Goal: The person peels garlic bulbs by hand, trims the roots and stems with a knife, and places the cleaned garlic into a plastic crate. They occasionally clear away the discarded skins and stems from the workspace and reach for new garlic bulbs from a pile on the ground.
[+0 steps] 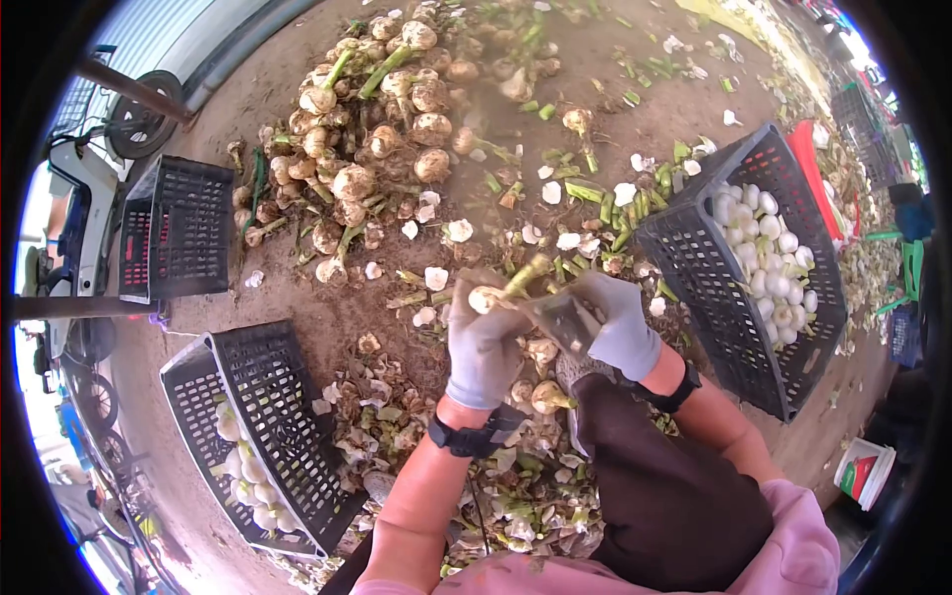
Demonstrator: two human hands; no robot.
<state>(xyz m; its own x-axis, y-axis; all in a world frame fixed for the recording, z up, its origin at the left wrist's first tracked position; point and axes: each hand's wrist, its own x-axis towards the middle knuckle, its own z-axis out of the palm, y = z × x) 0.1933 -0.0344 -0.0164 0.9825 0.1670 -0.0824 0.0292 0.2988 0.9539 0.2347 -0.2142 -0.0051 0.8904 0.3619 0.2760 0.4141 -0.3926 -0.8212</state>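
In the head view, my left hand (pixel 483 349), in a grey-white glove, is closed around a garlic bulb (pixel 485 298) whose cut green stem points up and to the right. My right hand (pixel 622 322), gloved the same way, grips a knife; its wide metal blade (pixel 567 321) lies against or very near the stem, and its handle is hidden by my fingers. Just below the hands, a few garlic bulbs (pixel 547 397) rest near my shoe. A large heap of untrimmed garlic (pixel 387 139) with roots and stems lies on the ground ahead.
To the right, a tilted black crate (pixel 684 288) holds cleaned white bulbs. Another black crate (pixel 278 426) with bulbs stands at lower left, a third crate (pixel 178 228) beyond it. Peeled skins (pixel 397 416) and stem pieces litter the ground. A white bucket (pixel 863 474) is far right.
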